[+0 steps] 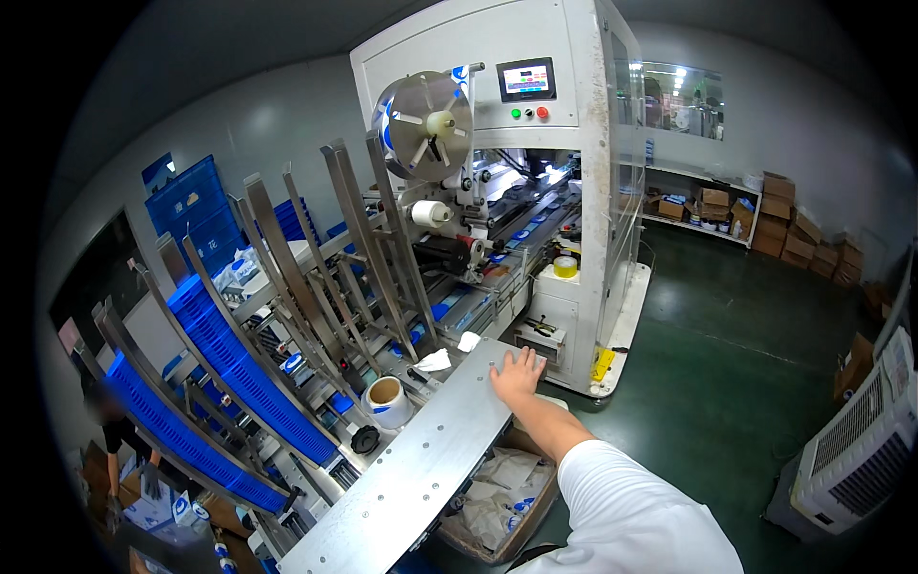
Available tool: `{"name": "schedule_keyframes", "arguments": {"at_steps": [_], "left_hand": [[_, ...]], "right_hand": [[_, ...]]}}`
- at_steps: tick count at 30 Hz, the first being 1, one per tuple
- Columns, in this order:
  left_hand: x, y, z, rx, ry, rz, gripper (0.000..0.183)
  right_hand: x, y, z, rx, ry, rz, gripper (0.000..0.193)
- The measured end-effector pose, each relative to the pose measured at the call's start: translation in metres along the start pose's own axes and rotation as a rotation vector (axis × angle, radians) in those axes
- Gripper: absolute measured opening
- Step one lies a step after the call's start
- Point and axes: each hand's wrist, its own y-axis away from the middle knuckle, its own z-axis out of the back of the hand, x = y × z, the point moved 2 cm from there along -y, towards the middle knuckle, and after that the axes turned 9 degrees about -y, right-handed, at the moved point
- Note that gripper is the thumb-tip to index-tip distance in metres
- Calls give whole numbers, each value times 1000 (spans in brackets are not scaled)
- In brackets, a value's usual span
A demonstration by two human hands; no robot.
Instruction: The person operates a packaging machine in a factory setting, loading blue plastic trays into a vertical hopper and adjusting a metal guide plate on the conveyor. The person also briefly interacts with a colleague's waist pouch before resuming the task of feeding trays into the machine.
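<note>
My right hand (pixel 518 375) rests palm down on the far end of a long metal plate (pixel 421 450), fingers spread and nothing in them. The white sleeve of that arm comes in from the lower right. Beside the plate, to the left, stand a roll of tape or film (pixel 387 400) with a brown core and a black knob (pixel 365 439). Crumpled white paper (pixel 433 361) lies near the hand. Below the plate is a cardboard box (pixel 507 550) holding brown paper and blue-and-white packets. My left hand is out of the picture.
A white machine (pixel 478 38) with a screen (pixel 526 79) and a large film reel (pixel 430 124) stands ahead. Tall stacks of blue trays (pixel 249 383) rise at left between metal uprights. Another person (pixel 129 440) works far left. An air cooler (pixel 851 440) stands right, cartons (pixel 798 234) beyond.
</note>
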Motion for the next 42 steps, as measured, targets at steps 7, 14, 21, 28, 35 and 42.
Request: {"name": "schedule_keyframes", "arguments": {"at_steps": [7, 14, 21, 28, 35, 42], "left_hand": [[0, 0, -3, -46, -25, -33, 53], [1, 0, -4, -61, -7, -49, 54], [0, -1, -1, -35, -16, -43, 54], [-3, 0, 5, 10, 25, -14, 54], [-6, 0, 7, 0, 15, 1, 54], [-4, 1, 5, -40, 6, -39, 55]], "right_hand": [[-1, -1, -3, -8, 24, 9, 61], [-1, -2, -3, -9, 2, 1, 59], [0, 0, -1, -5, -5, -1, 59], [0, 0, 0, 1, 4, -2, 59], [1, 0, 0, 1, 4, -9, 61], [-1, -2, -3, -8, 0, 0, 60]]}}
